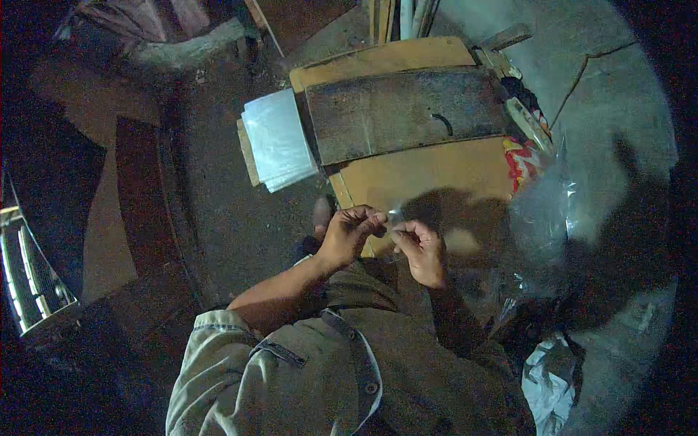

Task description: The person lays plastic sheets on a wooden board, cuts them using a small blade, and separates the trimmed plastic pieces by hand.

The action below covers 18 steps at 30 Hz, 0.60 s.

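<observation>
My left hand (350, 234) is closed in a pinch in front of my body, above the near edge of a yellow-brown board (378, 178). Close beside it, my right hand (422, 251) is also pinched, thumb against fingers. A small shiny, see-through piece (395, 216) shows between the two sets of fingertips, at the right fingers. It is too small and blurred to name, and what the left fingertips grip is hidden. Farther away, a dark worn plank (400, 109) lies across the board, with a dark curved object (442, 123) on it.
A stack of whitish, shiny sheets (280, 138) lies left of the plank. At the right are a red and yellow packet (520, 163) and a large clear plastic bag (542, 225). A crumpled white bag (550, 385) lies at lower right. Wooden strips (384, 20) stand behind.
</observation>
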Each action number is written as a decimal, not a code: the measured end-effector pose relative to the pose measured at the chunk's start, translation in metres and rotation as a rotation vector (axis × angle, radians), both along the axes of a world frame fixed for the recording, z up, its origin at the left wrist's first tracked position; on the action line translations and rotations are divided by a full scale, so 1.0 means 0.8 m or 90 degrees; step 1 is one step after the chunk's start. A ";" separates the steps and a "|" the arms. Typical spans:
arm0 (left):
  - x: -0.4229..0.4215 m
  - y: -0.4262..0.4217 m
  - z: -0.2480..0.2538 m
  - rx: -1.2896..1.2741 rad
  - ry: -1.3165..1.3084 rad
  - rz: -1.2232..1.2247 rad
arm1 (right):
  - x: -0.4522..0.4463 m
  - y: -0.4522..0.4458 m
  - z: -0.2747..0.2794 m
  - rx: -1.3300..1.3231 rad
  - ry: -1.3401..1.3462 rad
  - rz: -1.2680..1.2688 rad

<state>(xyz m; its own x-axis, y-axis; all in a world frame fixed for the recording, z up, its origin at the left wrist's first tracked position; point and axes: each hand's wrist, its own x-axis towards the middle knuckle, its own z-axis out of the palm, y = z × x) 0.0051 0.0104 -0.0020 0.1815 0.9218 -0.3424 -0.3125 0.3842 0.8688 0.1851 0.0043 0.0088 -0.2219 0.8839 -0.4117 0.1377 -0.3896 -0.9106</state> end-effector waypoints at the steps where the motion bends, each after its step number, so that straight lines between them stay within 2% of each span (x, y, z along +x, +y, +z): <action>1: -0.002 0.002 0.001 -0.007 0.026 -0.011 | -0.002 0.001 -0.002 0.001 0.036 -0.012; 6: -0.005 0.015 -0.004 -0.022 0.079 -0.033 | -0.012 0.011 0.003 0.017 0.072 -0.049; 8: -0.006 0.018 -0.022 0.028 0.057 0.001 | -0.012 0.018 -0.006 0.018 0.081 -0.064; 11: -0.015 0.031 -0.005 0.024 0.078 0.048 | -0.019 0.033 0.007 0.007 0.011 -0.021; 14: -0.022 0.042 -0.012 0.012 0.125 0.084 | -0.021 0.042 -0.019 0.019 0.067 -0.048; 18: -0.031 0.045 -0.011 0.025 0.218 0.163 | -0.032 0.062 -0.021 0.010 0.028 -0.072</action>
